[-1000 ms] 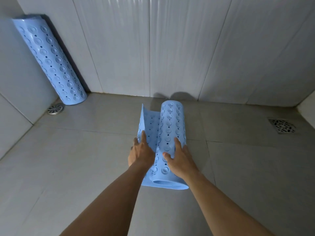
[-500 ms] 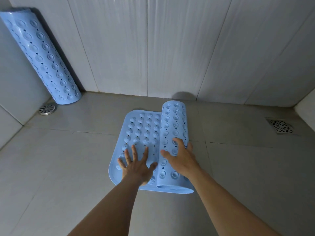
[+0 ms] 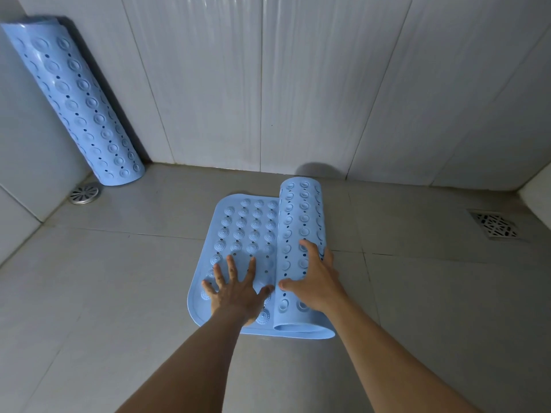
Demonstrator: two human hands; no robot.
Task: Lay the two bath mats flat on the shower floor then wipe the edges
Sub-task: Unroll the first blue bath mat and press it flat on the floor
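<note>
Blue, soft-looking rubbery plastic lies just past two bare forearms that reach in from the near edge. The left hand [image 3: 235,293] is spread flat, fingers straight and fanned apart, pressing down on the unrolled part of the near bath mat [image 3: 247,231]. That flat part has a rounded corner, a smooth raised rim and rows of small domed, dotted bumps, with little round holes among them.

Just beside it, the right hand [image 3: 313,281] rests on the roll [image 3: 301,222], the part of the same mat that is wound up. Its thumb stretches left, and its fingers drape loosely over the top and down the right side without clamping. The roll is a fat tube lying on the floor, its open end towards me. Its outer skin shows ringed suction cups and lines of dark holes.

All of this sits on the shower floor [image 3: 119,278], which is large matt grey-beige tiles with thin grout lines. Farther right, well apart from the mat, a square drain [image 3: 495,225] with a patterned metal grate is set in the floor. At the far left, a round drain [image 3: 85,193] of shiny metal sits by the corner.

Just behind it, the second bath mat [image 3: 74,105] stands rolled up, tilted, its foot on the floor and its top leaning into the corner. The wall [image 3: 208,84] behind is glossy pale tile with a faint rippled sheen.
</note>
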